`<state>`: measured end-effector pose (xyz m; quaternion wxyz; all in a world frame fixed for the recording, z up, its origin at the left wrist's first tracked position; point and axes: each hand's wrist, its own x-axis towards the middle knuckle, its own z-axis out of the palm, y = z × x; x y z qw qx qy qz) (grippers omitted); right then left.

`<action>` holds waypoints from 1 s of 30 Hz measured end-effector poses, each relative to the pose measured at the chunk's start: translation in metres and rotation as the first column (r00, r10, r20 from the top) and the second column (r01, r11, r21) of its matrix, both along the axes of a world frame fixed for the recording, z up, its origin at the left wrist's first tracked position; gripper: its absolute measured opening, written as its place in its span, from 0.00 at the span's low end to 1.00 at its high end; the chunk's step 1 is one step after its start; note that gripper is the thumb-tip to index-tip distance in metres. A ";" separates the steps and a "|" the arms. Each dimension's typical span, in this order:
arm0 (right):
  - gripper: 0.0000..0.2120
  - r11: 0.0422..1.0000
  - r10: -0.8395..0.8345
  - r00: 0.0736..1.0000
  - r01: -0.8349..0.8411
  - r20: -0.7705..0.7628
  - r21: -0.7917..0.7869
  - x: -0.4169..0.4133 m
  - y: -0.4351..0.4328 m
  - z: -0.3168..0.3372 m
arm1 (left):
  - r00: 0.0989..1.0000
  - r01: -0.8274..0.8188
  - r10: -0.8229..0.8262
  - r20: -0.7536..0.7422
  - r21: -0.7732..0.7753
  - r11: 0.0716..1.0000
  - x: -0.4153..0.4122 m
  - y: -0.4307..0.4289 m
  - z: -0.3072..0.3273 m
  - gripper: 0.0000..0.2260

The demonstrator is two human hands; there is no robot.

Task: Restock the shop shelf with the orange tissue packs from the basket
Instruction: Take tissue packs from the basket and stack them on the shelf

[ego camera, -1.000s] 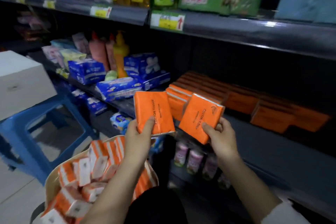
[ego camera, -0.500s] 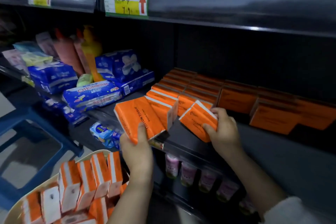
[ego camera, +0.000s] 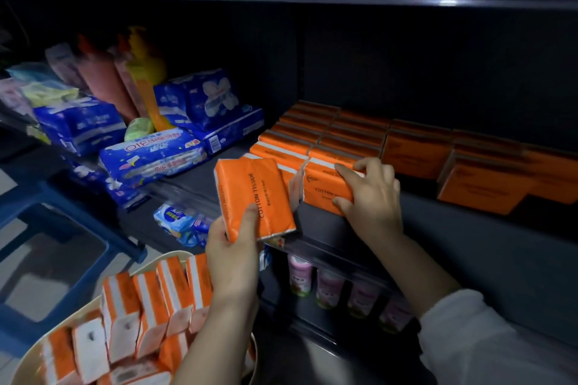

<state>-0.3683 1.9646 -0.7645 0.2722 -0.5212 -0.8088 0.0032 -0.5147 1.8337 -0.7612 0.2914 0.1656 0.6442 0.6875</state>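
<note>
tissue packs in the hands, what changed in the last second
The right hand pushed the right-hand pack forward onto the shelf, against the orange row, still gripping it. The left hand still holds the left-hand pack short of the shelf; basket unchanged.

Orange tissue packs (ego camera: 150, 306) fill basket (ego camera: 156, 262), rows (ego camera: 312, 131) line shelf (ego camera: 453, 228)

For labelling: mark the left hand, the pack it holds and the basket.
left hand (ego camera: 233, 256), head view, back of the hand.
pack it holds (ego camera: 255, 197), head view, printed orange front.
basket (ego camera: 72, 317), head view, cream rim.
</note>
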 end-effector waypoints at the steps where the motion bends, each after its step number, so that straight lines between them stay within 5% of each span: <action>1: 0.31 0.999 0.020 1.000 -0.021 -0.018 -0.033 0.002 -0.001 0.000 | 1.000 0.019 -0.019 0.009 0.013 1.000 0.002 0.000 0.002 0.09; 7: 0.22 0.995 0.013 0.909 -0.054 -0.417 -0.086 0.009 -0.019 0.024 | 0.986 0.165 -0.164 -0.017 0.063 0.984 0.013 -0.004 0.010 0.12; 11: 0.20 0.924 0.063 0.749 -0.294 -0.660 -0.246 0.010 -0.037 0.043 | 0.977 0.213 -0.214 0.002 0.097 0.972 0.019 -0.005 0.014 0.12; 18: 0.30 0.594 -0.118 0.588 -0.604 -0.800 -0.532 0.025 -0.062 0.033 | 0.938 0.338 -0.345 0.024 0.156 0.928 0.027 -0.010 0.015 0.12; 22: 0.24 0.612 -0.054 0.620 -0.599 -0.783 -0.516 0.033 -0.065 0.035 | 0.908 0.410 -0.393 -0.144 0.115 0.905 0.028 -0.014 0.015 0.14; 26: 0.26 0.566 0.043 0.715 -0.593 -0.698 -0.572 0.047 -0.059 0.037 | 0.803 0.515 -0.496 -0.331 -0.032 0.856 0.026 -0.019 0.011 0.11; 30: 0.16 0.570 0.078 0.713 -0.605 -0.696 -0.556 0.057 -0.052 0.041 | 0.719 0.521 -0.561 -0.409 -0.217 0.826 0.024 -0.017 0.003 0.16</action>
